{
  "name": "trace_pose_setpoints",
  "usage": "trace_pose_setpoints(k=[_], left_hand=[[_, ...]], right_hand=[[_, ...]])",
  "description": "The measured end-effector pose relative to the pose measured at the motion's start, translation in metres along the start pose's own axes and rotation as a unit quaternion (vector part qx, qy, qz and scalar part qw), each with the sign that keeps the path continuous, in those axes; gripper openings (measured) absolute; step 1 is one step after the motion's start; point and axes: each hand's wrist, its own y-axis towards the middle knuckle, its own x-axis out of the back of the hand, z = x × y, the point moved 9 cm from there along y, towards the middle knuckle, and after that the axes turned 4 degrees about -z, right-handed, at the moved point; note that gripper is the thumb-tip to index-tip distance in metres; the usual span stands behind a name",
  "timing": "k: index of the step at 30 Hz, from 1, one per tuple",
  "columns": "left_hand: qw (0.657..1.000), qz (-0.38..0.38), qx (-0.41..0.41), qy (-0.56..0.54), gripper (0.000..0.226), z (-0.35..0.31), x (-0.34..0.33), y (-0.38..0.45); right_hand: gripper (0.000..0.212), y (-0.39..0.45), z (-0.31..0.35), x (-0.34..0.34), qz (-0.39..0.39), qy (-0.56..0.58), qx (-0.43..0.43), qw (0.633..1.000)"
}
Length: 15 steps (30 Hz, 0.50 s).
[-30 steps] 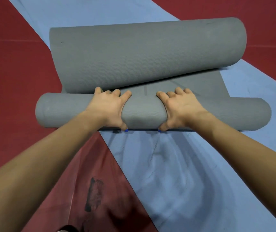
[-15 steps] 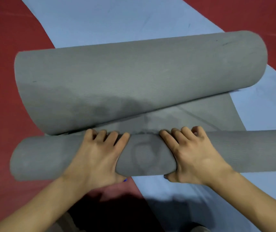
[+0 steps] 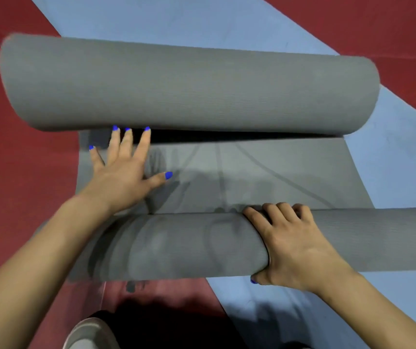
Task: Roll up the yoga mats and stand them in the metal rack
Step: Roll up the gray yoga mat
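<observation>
A grey yoga mat lies across the floor, rolled from both ends. Its near roll (image 3: 176, 245) is the thinner one and its far roll (image 3: 189, 86) is much thicker. A flat strip of the mat (image 3: 265, 172) joins them. My right hand (image 3: 292, 245) grips the near roll right of its middle, fingers over the top and thumb beneath. My left hand (image 3: 124, 172) lies flat on the strip with fingers spread, and the fingertips touch the base of the far roll. The metal rack is out of view.
The floor is red (image 3: 13, 172) with a wide blue band (image 3: 390, 152) running diagonally under the mat. My shoe (image 3: 88, 333) and dark trouser leg show at the bottom edge.
My left hand has let go of the near roll and reached forward onto the flat strip. The gap between the two rolls has widened. My right hand has stayed on the near roll.
</observation>
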Motion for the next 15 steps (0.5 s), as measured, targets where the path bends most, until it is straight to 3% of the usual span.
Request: trace_pose_setpoints(k=[2,5,10,15], left_hand=[[0.993,-0.103,-0.007,-0.059,0.094,-0.008,0.024,-0.001],[0.961,-0.243,-0.123,-0.053,0.084,-0.036,0.053,-0.022],[0.952,-0.173,-0.21,-0.142,0.065,-0.066,0.022,-0.06],[0.947,-0.178,-0.266,-0.005,0.056,-0.084,-0.026,-0.114]], right_hand=[[0.111,0.006,-0.003,0.002,0.003,0.014,0.003,1.0],[0.115,0.016,-0.002,0.001,0.078,0.017,0.031,0.996],[0.113,0.028,-0.005,0.004,0.134,0.064,0.046,0.988],[0.109,0.039,-0.01,0.004,0.171,0.102,0.035,0.979]])
